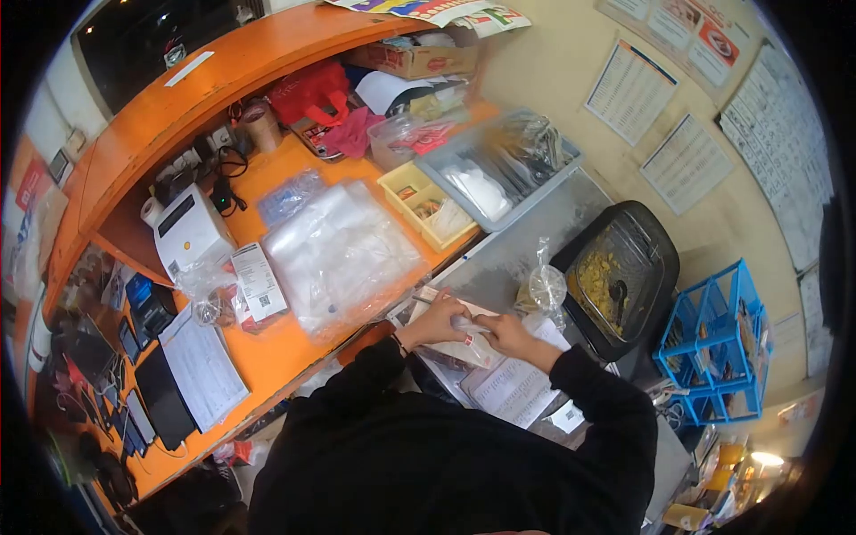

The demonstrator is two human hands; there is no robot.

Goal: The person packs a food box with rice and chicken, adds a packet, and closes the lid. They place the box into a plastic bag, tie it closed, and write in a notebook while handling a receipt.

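My left hand (pixel 432 323) and my right hand (pixel 510 339) meet over the metal counter, close to my body. Between their fingers is a small clear plastic packet (pixel 471 326), its contents too small to tell. A whitish package with red print (pixel 477 350) lies right under the hands. Below them and to the right are printed papers (pixel 517 389). A knotted clear plastic bag (pixel 546 287) stands just beyond my right hand. The fingers of both hands are bent inward around the packet.
A black tray of yellow food (pixel 599 281) stands right of the hands, with a blue basket rack (pixel 713 348) beyond. On the orange counter are clear plastic bags (pixel 343 254), a white printer (pixel 192 230) and phones. A grey bin (pixel 499 169) holds cutlery-like items.
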